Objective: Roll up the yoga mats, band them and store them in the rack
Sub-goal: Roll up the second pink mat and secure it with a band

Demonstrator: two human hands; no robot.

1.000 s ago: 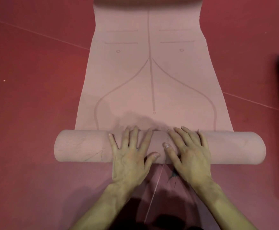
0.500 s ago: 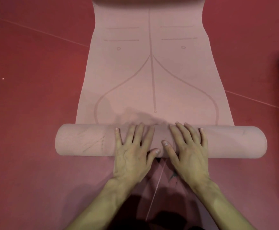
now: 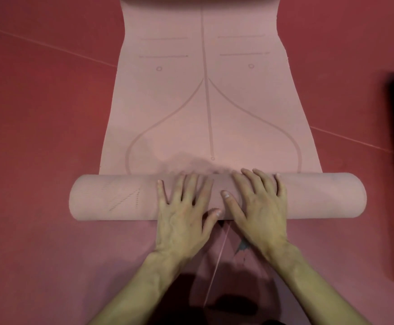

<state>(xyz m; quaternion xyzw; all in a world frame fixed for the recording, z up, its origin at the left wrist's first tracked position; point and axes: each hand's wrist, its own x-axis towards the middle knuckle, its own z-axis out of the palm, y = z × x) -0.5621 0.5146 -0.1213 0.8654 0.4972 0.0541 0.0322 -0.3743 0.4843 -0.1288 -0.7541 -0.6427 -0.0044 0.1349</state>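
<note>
Red floor (image 3: 39,160) all around, and on it lies the pink rubber yoga mat (image 3: 205,113) with printed alignment lines, its near end wound into a thick roll (image 3: 111,198). Left hand (image 3: 184,216) and right hand (image 3: 259,207) press flat on that roll, side by side, fingers spread wide.
</note>
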